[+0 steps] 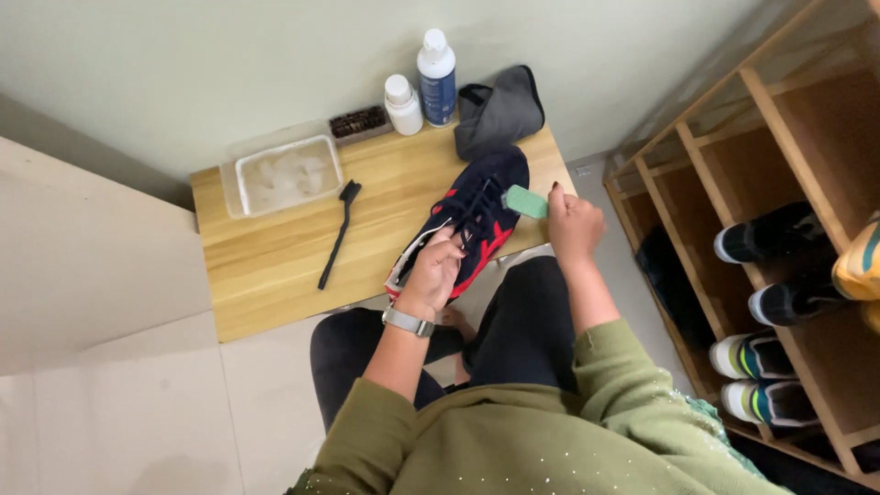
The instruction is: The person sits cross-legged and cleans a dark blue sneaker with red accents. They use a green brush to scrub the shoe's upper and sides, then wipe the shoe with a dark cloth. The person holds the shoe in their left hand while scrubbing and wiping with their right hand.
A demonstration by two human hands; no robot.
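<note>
In the middle, the left hand (433,270) is gripping the soft, light shoe (467,220) by its side while the right hand (573,225) is holding a small green sponge (525,202).

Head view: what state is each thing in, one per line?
Dark blue and red sneaker: lying on the wooden table, steadied by the left hand.
Green rectangular block: gripped by the right hand, against the sneaker.
Thin black brush: lying flat, untouched.
Clear plastic tub: open.
Two white-capped bottles: upright, capped.
Grey cloth: crumpled against the wall.
</note>
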